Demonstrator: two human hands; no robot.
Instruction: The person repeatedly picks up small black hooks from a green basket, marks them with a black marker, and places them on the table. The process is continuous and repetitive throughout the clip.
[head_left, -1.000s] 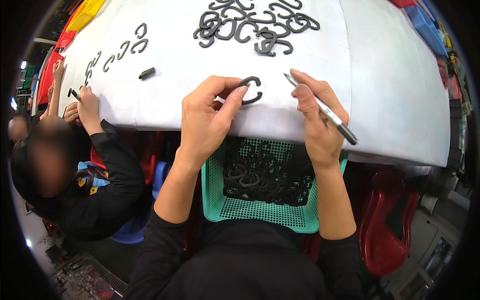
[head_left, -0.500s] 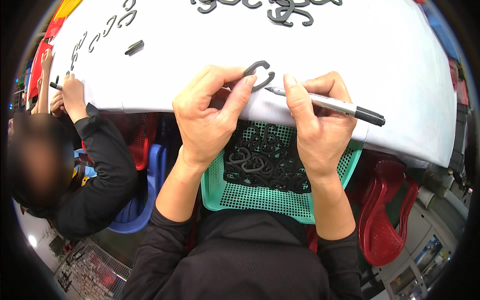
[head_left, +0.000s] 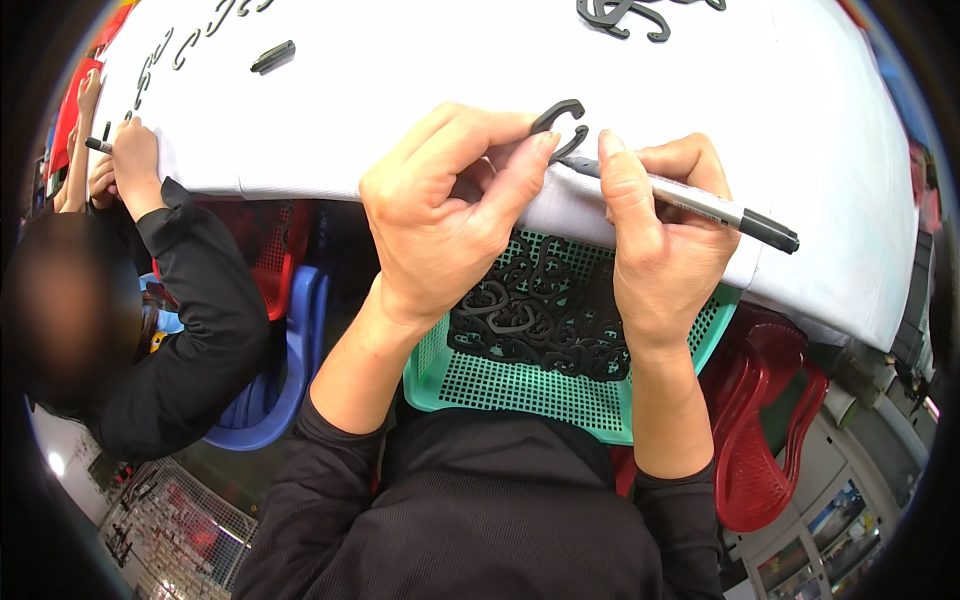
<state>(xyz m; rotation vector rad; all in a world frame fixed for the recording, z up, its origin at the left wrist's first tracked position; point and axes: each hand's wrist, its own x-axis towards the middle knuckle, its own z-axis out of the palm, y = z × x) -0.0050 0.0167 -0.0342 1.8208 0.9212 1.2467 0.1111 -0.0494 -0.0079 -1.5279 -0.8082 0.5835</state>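
Note:
Between thumb and fingers, my left hand (head_left: pixel 445 200) pinches a black C-shaped hook (head_left: pixel 566 112) with its gap facing right. My right hand (head_left: pixel 670 230) grips a grey and black marker pen (head_left: pixel 700 200), its dark tip touching or very close to the lower end of the hook. Both hands are above the near edge of the white table (head_left: pixel 420 60). Below them, a green perforated basket (head_left: pixel 530 395) holds a heap of similar black hooks (head_left: pixel 535 310). My right hand and wrist cover part of the heap.
More black hooks (head_left: pixel 625 18) lie at the far side, others in a row (head_left: pixel 180 50) at the left. A black pen cap (head_left: pixel 273 56) rests on the table. Leftward, another person's hand (head_left: pixel 137 155) holds a marker. A blue chair (head_left: pixel 290 390) and a red chair (head_left: pixel 770 430) flank me.
Both hands have shifted right and slightly up in view with the hook and marker. The marker tip has come closer to the hook, and the whole view has shifted a little.

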